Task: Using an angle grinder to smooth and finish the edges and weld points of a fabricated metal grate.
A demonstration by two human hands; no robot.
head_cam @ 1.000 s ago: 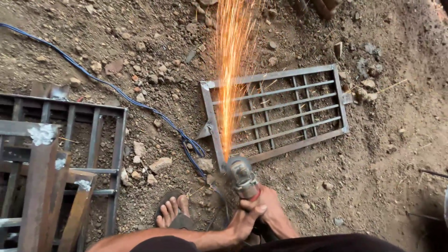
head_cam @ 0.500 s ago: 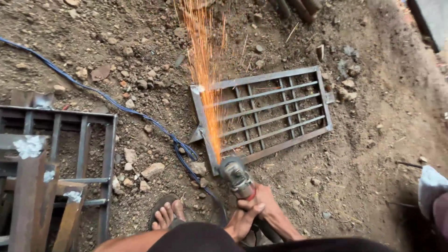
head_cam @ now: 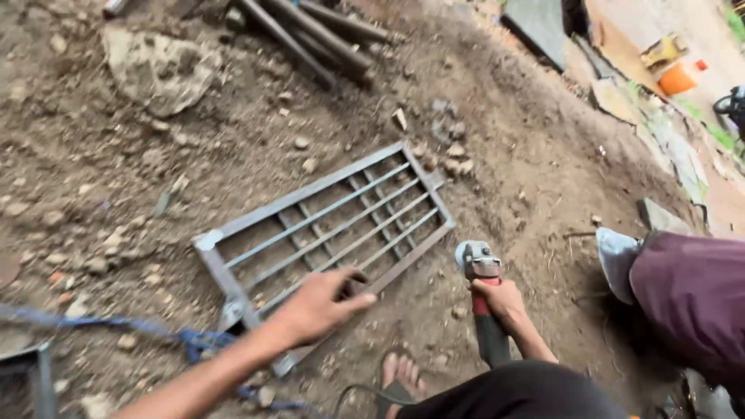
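A: Where does the metal grille (head_cam: 326, 221) lie, and what has changed?

B: It lies flat on the stony dirt ground (head_cam: 116, 194), mid-scene, its long sides running from near left to far right. Half a second ago the angle grinder (head_cam: 479, 299) was at the grille's near-left corner throwing a tall plume of orange sparks; now there are no sparks, and the grinder is held clear of the frame, just right of its near-right edge.

A: The hands?

B: The left hand (head_cam: 318, 306) reaches in from the near left, forearm extended, palm down, fingers bent over the grille's near rail; it touches the rail, though whether it clasps it cannot be told. The right hand (head_cam: 497, 299) is wrapped tight around the grinder's red-and-black body, disc end pointing far.

A: Surroundings?

B: A blue cable (head_cam: 163, 335) trails across the near left. A sandalled foot (head_cam: 402, 371) shows near the bottom edge. Another person's maroon trouser leg (head_cam: 691, 295) and pale shoe (head_cam: 617, 260) enter at right. Dark pipes (head_cam: 310, 35) lie at the far side.
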